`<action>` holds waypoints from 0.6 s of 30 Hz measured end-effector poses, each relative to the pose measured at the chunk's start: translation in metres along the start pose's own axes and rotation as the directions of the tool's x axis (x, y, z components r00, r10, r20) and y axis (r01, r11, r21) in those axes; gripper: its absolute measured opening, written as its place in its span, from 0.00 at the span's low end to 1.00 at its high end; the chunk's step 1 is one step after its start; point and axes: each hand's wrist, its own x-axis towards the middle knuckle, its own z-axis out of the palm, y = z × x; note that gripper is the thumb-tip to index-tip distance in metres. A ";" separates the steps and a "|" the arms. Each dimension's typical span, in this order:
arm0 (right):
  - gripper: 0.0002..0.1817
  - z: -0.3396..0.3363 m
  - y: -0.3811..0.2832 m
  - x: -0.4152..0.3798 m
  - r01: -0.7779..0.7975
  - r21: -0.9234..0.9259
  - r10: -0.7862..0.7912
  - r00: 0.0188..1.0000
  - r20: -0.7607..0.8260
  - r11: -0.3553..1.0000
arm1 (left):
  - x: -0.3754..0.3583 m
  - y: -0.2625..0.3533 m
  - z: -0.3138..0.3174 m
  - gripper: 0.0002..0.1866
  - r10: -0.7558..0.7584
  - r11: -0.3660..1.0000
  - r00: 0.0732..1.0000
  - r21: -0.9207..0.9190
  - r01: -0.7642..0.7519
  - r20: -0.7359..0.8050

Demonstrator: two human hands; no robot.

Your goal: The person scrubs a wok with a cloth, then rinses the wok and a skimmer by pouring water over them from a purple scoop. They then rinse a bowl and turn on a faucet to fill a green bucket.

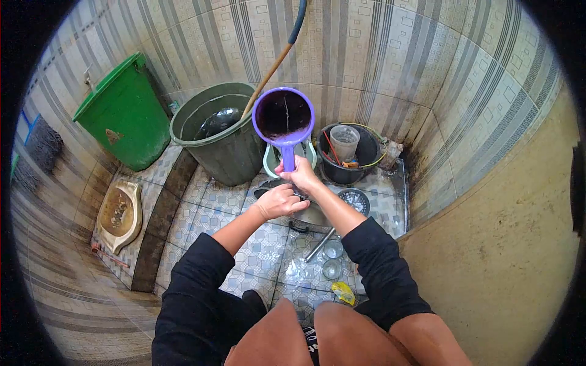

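My right hand (pixel 299 174) is closed round the handle of a purple water dipper (pixel 284 139). The dipper's dark round opening faces me, with a thin pale streak inside. Lower and to the left, my left hand (pixel 282 202) has its fingers curled in over a wide metal pan (pixel 312 216); what they grip, if anything, is hidden. Beside the pan lies a long-handled round pan (pixel 354 201) with whitish suds or droplets in it. Two clear glasses (pixel 332 268) stand on the wet tiles near its handle. Behind the dipper, a pale green basin (pixel 270 161) is partly covered.
A large grey-green bucket (pixel 215 155) holds water, with a hose (pixel 268 76) reaching into it. To its right stands a black bucket (pixel 342 175) of utensils. A green tub (pixel 131 122) and a squat toilet (pixel 119 216) occupy the raised left ledge. A yellow wrapper (pixel 343 293) lies near my legs.
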 end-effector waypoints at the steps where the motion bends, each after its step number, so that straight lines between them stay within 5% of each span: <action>1: 0.14 0.001 0.002 0.003 0.003 -0.007 -0.003 1.000 -0.017 1.000 | 0.000 -0.003 0.002 0.13 0.032 0.999 0.999 0.026 -0.032 0.012; 6: 0.13 0.005 0.007 0.013 0.057 -0.031 -0.058 0.998 -0.013 0.998 | 0.006 -0.018 0.004 0.11 0.083 0.994 0.995 0.072 -0.079 -0.052; 9: 0.14 0.002 -0.001 0.018 0.055 -0.257 -0.071 0.996 -0.055 0.965 | 0.005 -0.028 0.008 0.10 0.076 0.993 0.996 0.084 -0.080 0.043; 16: 0.12 -0.023 -0.030 0.017 0.094 -0.440 -0.149 0.985 -0.092 0.893 | 0.022 -0.050 0.018 0.09 0.058 0.997 0.997 0.038 -0.060 0.043; 18: 0.13 -0.037 -0.036 0.016 0.087 -0.486 -0.152 0.984 -0.095 0.869 | 0.028 -0.048 0.014 0.10 -0.002 0.997 0.981 0.075 -0.012 0.193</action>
